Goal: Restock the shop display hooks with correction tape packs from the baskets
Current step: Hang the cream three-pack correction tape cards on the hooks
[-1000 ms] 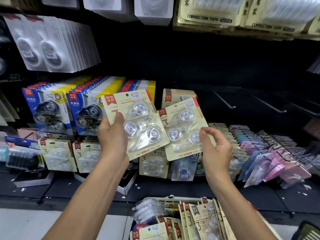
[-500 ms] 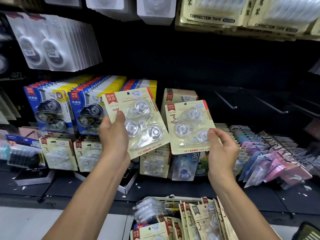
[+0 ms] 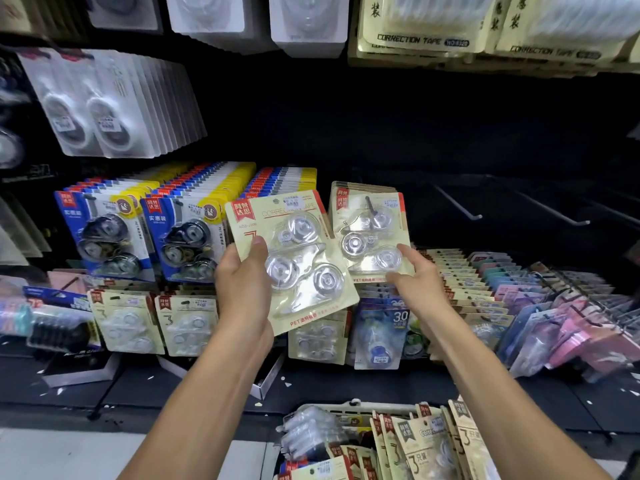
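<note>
Cream correction tape pack (image 3: 298, 261), tilted, sits gripped in the left hand (image 3: 242, 285), thumb pressed on its front. Right hand (image 3: 414, 277) pinches the lower edge of a second pack (image 3: 372, 233) threaded on a display hook (image 3: 370, 206). White basket (image 3: 346, 408) below holds more packs.

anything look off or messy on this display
Yes: white scraps litter the dark shelf base, and an open box lies there under the hanging packs. The pink packs at right sag forward, tilted.
</note>
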Action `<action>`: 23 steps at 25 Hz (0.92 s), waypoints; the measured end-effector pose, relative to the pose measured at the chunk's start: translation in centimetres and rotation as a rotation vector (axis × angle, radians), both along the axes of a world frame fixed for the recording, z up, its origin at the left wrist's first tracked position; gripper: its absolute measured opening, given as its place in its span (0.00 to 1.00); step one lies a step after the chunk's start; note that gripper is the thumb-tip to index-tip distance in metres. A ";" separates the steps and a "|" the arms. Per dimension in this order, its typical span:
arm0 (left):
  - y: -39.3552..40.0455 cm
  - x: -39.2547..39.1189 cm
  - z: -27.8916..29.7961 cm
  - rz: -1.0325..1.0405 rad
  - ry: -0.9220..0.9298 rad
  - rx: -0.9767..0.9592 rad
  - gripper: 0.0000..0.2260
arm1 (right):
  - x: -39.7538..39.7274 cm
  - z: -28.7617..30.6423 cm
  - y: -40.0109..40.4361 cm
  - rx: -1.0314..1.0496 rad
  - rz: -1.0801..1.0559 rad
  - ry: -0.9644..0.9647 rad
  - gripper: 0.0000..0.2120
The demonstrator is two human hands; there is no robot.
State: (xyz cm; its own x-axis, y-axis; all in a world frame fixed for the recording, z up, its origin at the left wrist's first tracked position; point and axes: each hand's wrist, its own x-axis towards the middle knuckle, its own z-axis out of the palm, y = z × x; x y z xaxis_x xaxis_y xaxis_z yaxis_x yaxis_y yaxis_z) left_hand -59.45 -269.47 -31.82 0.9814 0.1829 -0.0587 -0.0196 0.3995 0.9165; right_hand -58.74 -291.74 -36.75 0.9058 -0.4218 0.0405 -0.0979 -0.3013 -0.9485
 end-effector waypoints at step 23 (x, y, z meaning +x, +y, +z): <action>-1.6 0.5 -1.4 -0.195 -0.046 0.653 0.23 | -4.6 -0.2 -0.9 0.333 0.075 -0.062 0.07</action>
